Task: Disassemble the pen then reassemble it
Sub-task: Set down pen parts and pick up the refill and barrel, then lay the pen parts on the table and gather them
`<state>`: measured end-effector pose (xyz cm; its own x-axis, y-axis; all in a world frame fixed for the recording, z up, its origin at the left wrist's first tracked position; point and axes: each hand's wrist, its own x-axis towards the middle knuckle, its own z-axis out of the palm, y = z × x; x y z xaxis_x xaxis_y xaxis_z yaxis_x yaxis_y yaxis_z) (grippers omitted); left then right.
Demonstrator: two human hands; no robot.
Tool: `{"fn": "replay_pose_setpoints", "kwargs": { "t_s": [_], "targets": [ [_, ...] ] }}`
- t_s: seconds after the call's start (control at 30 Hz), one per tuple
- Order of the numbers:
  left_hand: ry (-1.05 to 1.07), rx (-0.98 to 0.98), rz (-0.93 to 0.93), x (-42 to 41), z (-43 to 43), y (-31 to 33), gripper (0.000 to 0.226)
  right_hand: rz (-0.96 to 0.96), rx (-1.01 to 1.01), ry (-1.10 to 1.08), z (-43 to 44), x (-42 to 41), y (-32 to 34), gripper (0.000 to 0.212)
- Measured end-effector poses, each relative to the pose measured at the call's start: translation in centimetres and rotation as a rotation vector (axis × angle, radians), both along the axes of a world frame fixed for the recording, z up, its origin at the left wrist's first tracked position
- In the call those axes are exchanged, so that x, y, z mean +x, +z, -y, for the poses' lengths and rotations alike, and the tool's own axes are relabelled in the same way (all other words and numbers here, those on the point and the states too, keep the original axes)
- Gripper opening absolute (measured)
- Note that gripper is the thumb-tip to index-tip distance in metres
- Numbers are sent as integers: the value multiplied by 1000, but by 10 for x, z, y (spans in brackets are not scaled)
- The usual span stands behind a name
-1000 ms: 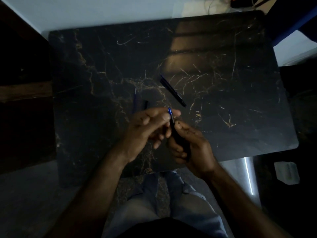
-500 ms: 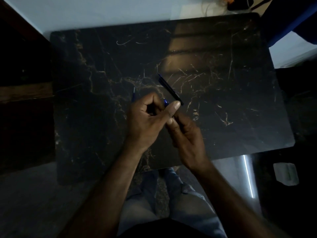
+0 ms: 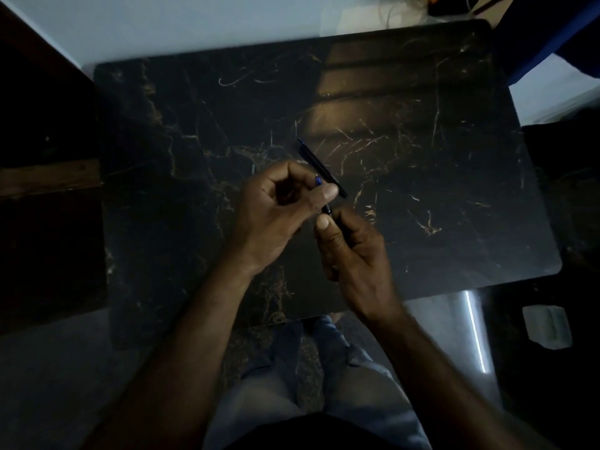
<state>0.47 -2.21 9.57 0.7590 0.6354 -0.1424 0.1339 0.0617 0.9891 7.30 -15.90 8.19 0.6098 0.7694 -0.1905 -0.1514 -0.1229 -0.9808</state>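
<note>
My right hand (image 3: 352,254) grips a dark pen barrel (image 3: 328,212) that points up and to the left. My left hand (image 3: 276,209) pinches the barrel's upper end, where a small blue tip (image 3: 318,180) shows above my thumb. Both hands hover over the middle of the black marble table (image 3: 422,190). A second dark pen with a blue end (image 3: 316,160) lies slanted on the table just beyond my hands. A thin bluish part (image 3: 253,168) peeks out on the table behind my left hand, mostly hidden.
The table's front edge (image 3: 357,311) runs just above my knees. A white floor lies beyond the table. A dark blue object (image 3: 552,34) stands at the back right, and a pale small box (image 3: 547,326) sits on the floor at the right.
My hands moved forward over the table and then apart a little. My left hand's grip shifted along the pen's upper end, and a short stretch of barrel now shows between the hands.
</note>
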Motion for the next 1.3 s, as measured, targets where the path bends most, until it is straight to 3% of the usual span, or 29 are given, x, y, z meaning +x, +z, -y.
{"fn": "replay_pose_setpoints", "kwargs": {
  "t_s": [0.07, 0.23, 0.43, 0.53, 0.67, 0.8, 0.93, 1.13, 1.3],
  "targets": [
    [11, -11, 14, 4, 2, -4, 26, 7, 17, -1, 0, -1, 3, 28],
    [-158, -75, 100, -2, -2, -1, 19, 7, 43, 68, -4, 7, 14, 32],
    [-31, -62, -5, 1, -14, -11, 10, -9, -44, 52, -16, 13, 11, 35],
    [-66, -63, -15, 5, -17, -12, 4, -10, -68, 39, -18, 16, 6, 30],
    [-123, -78, 48, 5, -22, -15, 18, -2, -55, 65, -21, 19, 7, 35],
    [-9, -51, 33, 9, -22, -12, 5, -25, -23, 74, -27, 22, 5, 31],
    [74, -73, 64, 18, -18, -9, 17, -12, 6, 91, -31, 21, 2, 21],
    [-82, -59, 86, 11, -33, -12, 14, -6, 4, 109, -33, 26, 6, 35],
    [62, -61, 6, 15, -30, -7, 19, 42, -18, 90, -32, 24, 7, 24]
  ]
}}
